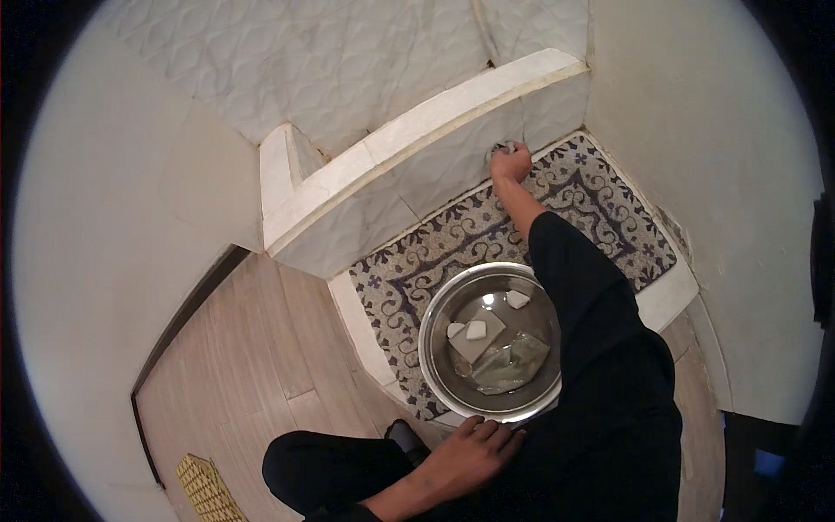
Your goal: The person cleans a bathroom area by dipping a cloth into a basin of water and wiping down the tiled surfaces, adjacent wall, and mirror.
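My right hand [511,163] is closed around a small greyish scrubber [497,150] and presses it against the low tiled wall [452,170], just above the mat. My left hand [472,456] lies near the bottom rim of the metal basin [428,361], its fingers slightly apart and holding nothing visible. Water fills part of the basin. In it are a flat grey piece [477,337], a crumpled greenish-grey cloth or bag [515,364] and white pieces [517,299].
The patterned mat [435,252] runs under the basin along the wall. A wooden floor [270,365] extends at the left, with a yellow patterned object [206,489] at the lower left. Plain walls [704,157] rise on both sides. My knee [322,465] is beside the basin.
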Tool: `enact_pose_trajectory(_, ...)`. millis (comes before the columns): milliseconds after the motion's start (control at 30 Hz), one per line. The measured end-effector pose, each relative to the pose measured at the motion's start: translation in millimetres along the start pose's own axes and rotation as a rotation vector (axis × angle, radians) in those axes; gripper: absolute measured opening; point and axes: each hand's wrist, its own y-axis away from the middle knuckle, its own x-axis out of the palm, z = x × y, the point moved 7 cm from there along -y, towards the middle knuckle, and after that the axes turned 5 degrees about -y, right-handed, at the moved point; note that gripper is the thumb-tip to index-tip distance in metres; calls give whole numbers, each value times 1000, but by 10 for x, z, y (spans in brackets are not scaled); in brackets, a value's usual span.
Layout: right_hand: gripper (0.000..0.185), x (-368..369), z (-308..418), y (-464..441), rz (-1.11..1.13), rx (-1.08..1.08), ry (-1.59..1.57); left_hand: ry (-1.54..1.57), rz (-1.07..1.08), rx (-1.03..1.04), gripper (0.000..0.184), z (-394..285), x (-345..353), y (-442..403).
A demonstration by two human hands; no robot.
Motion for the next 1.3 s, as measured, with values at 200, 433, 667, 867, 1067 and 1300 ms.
enact_pose_trajectory(200,32,-119,283,117,38,-331,11,38,-10,-19,49,78,32,23)
enact_pose_trajectory(433,32,58,-171,58,49,39,30,24,-7,23,49,36,28,30)
enact_pose_trajectory(667,33,259,-165,590,444,47,78,52,118,-14,56,26,98,42)
enact_pose_trajectory(867,25,-34,-201,-14,73,79,32,15,140,-24,57,-51,18,117)
enact_pose_trajectory(1067,24,193,50,534,388,-311,-25,5,63,5,57,-25,45,117)
enact_pose_trajectory(1300,29,69,-120,229,144,-187,24,-60,-112,22,50,-62,-91,137)
